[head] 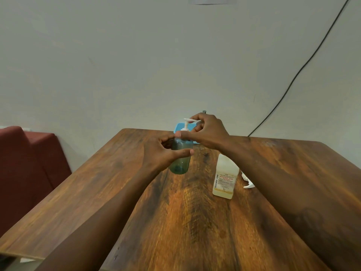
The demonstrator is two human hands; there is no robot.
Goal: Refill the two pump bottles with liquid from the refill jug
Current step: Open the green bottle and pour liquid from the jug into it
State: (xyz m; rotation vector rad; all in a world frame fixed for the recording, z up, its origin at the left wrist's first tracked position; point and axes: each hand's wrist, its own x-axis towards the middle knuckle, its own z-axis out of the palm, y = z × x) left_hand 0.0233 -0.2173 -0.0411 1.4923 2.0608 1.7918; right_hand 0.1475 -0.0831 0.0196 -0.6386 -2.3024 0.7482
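Head view: two bare forearms reached from the near edge toward the far middle of a brown wooden tabletop (pixel 175 222); the picture was somewhat blurred.
Blue pump bottle (pixel 180 162): translucent blue-green, at the far middle of the tabletop, held between the two hands. Whether its base touched the wood could not be told.
Pump head (pixel 186 124): white, sitting at the bottle's neck, its spout pointing right into the right hand.
Left hand (pixel 159 153): wrapped round the bottle's upper body from the left, fingers (pixel 172 136) curled close on it, with one digit lying across the near side.
Right hand (pixel 208 132): above and just right of the bottle, its fingers (pixel 195 116) curled and pinching the spout of the pump head.
White bottle (pixel 224 178): upright on the tabletop, right of the blue one and nearer, apart from it. Pale yellow liquid sat low inside, and a printed label with red and black lettering faced near. Its top was hidden behind the right forearm.
Loose pump (pixel 247 182): white, lying on the tabletop just right of the white bottle, partly hidden by the forearm.
Blue tray (pixel 178 127): at the far edge, behind the blue pump bottle, mostly hidden.
Wall (pixel 136 65): pale, with a black cable (pixel 293 79) running down it on the right.
Red seat (pixel 29 163): left of the tabletop.
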